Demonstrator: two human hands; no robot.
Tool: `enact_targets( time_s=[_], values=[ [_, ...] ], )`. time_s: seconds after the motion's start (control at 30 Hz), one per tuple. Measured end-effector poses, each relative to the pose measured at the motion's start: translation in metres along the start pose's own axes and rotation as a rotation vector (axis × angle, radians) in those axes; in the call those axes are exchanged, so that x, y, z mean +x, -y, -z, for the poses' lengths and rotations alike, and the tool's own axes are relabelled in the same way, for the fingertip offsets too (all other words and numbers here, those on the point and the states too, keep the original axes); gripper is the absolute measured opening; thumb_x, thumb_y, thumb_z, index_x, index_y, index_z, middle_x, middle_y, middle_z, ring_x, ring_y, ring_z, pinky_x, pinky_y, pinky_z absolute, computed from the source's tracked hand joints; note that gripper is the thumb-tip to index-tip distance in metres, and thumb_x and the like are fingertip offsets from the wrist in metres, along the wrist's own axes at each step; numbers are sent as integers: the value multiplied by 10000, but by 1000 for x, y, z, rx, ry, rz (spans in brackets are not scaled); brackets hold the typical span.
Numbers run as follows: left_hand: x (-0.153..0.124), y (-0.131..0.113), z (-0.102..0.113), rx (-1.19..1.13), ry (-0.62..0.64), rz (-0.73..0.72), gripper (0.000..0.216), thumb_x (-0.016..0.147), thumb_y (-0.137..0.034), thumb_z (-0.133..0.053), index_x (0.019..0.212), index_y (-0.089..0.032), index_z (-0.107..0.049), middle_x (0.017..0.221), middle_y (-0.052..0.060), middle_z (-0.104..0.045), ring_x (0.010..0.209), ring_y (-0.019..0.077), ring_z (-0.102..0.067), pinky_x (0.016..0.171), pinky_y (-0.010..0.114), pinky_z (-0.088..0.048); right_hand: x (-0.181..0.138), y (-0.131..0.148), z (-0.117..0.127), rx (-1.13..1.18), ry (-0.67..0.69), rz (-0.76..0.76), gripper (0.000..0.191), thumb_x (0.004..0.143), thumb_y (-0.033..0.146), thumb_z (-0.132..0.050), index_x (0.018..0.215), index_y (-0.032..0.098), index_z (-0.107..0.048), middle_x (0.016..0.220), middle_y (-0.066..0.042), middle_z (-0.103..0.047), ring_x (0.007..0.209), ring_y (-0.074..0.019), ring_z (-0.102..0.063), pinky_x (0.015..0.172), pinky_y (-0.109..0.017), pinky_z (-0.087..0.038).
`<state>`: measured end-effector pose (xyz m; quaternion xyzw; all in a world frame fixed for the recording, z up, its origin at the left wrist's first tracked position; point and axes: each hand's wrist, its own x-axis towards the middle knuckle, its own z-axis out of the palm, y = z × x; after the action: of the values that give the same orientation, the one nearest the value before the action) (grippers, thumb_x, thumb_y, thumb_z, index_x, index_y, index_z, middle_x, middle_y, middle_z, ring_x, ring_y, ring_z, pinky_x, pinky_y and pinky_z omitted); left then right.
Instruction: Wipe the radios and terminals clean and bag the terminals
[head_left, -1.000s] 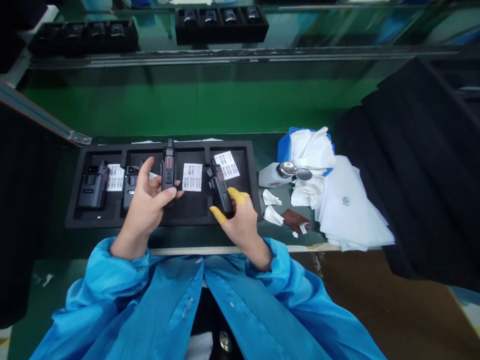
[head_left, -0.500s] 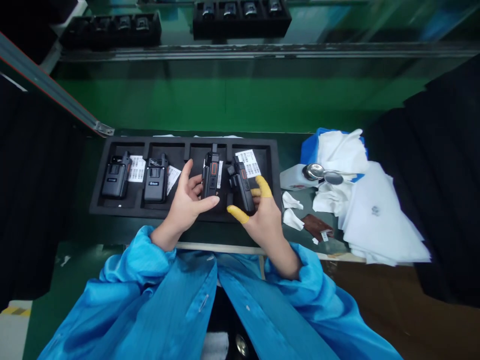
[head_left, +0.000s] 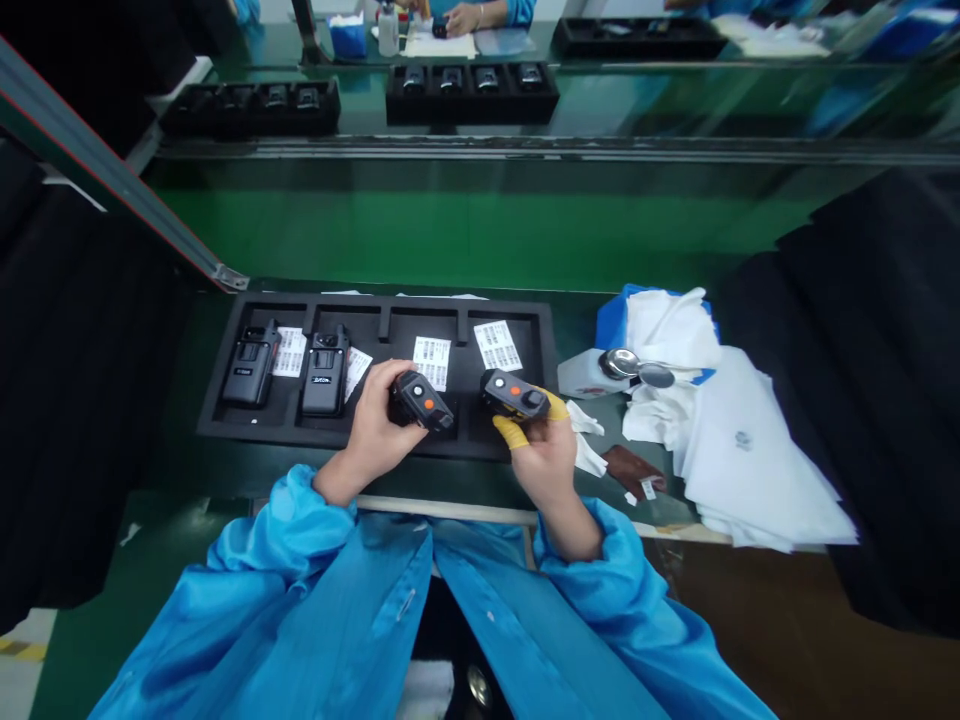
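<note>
My left hand (head_left: 380, 420) is closed around a black handheld radio (head_left: 421, 400), its end with an orange and a white button turned up toward me. In my right hand (head_left: 546, 450), with yellow finger cots on thumb and finger, is a second radio (head_left: 516, 393), tipped the same way. Both are above the right half of a black compartmented tray (head_left: 262, 425). Two more radios, one far left (head_left: 252, 370) and one beside it (head_left: 325, 375), lie in the left compartments. Barcode label sheets lie in the compartments, including one (head_left: 432, 360) behind the left-hand radio and another (head_left: 496, 345) behind the right-hand radio.
Right of the tray are a blue box of white cloths (head_left: 667, 325), a white bottle (head_left: 592, 374), a brown piece (head_left: 632, 470) and white sheets (head_left: 757, 460). Trays (head_left: 472, 108) of devices stand on the far shelf. A co-worker's hands (head_left: 465, 18) show beyond.
Both hands have closed on the two right-hand radios, lifted them from their compartments and tipped their ends toward me. The view has tilted up, bringing a co-worker's hands into sight.
</note>
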<state>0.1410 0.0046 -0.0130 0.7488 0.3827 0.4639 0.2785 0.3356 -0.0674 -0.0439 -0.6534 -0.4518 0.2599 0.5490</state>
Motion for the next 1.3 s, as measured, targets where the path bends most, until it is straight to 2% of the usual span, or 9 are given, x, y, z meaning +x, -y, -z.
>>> enact_targets(
  time_s=[0.2, 0.33, 0.43, 0.57, 0.67, 0.77, 0.9, 1.07, 1.3],
  values=[
    [2, -1, -5, -36, 17, 28, 492, 668, -165, -661, 1120, -216, -476, 1067, 68, -593, 1037, 235, -587, 933, 420, -469, -2, -2, -2, -26, 34, 32, 357, 781, 369, -608, 1110, 242, -555, 1179, -83, -660, 1140, -245, -610, 1052, -479, -443],
    [6, -11, -2, -244, 6, 374, 633, 564, -250, -804, 1130, -196, -528, 1054, 56, -629, 1043, 252, -602, 941, 398, -470, 0, 3, -3, 144, 50, -49, 593, 736, 468, -642, 1265, 251, -486, 1356, -87, -551, 1265, -249, -509, 1095, -472, -388],
    [13, -16, 5, -629, 20, 683, 599, 516, -357, -854, 1031, -190, -600, 860, 7, -665, 846, 207, -653, 781, 329, -538, 3, 19, -2, 565, 98, -243, 552, 722, 473, -645, 1219, 280, -503, 1301, -52, -595, 1238, -223, -526, 1053, -445, -425],
    [20, -20, 16, -1002, 34, 872, 508, 519, -482, -858, 893, -202, -661, 805, 7, -682, 775, 186, -665, 726, 331, -576, 8, 40, 3, 948, 275, -626, 254, 770, 396, -556, 990, 272, -579, 914, -16, -703, 842, -181, -641, 780, -388, -532],
    [23, -26, 26, -1161, 165, 854, 549, 595, -510, -803, 1041, -224, -660, 1178, 88, -655, 1050, 321, -638, 813, 487, -570, 9, 49, 3, 1053, 285, -776, 188, 827, 346, -436, 856, 244, -591, 790, -11, -666, 656, -130, -567, 638, -302, -492],
    [23, -30, 36, -1201, 326, 781, 595, 650, -375, -778, 1204, -282, -583, 1373, 105, -533, 1175, 403, -563, 820, 590, -543, 9, 54, 2, 1089, 244, -845, 267, 864, 319, -350, 786, 226, -588, 777, -20, -637, 619, -111, -513, 603, -266, -457],
    [21, -27, 37, -1075, 403, 684, 773, 670, -313, -804, 1339, -387, -423, 1324, 88, -558, 1092, 344, -628, 801, 539, -569, 8, 55, -1, 1045, 235, -832, 277, 856, 312, -346, 762, 222, -591, 775, -28, -621, 616, -112, -489, 609, -269, -463],
    [20, -23, 23, -807, 367, 661, 1222, 491, -274, -904, 1454, -427, -169, 1237, 80, -553, 859, 224, -671, 631, 343, -606, 6, 51, -4, 996, 257, -764, 270, 848, 334, -377, 815, 235, -627, 783, -26, -636, 617, -110, -512, 606, -273, -487],
    [19, -29, 21, -711, 351, 690, 1272, 487, -259, -884, 1492, -345, -108, 1253, 100, -525, 840, 201, -646, 618, 303, -583, 2, 42, -3, 1083, 270, -784, 178, 830, 338, -482, 854, 262, -641, 808, 10, -683, 645, -97, -578, 612, -247, -507]
  ],
)
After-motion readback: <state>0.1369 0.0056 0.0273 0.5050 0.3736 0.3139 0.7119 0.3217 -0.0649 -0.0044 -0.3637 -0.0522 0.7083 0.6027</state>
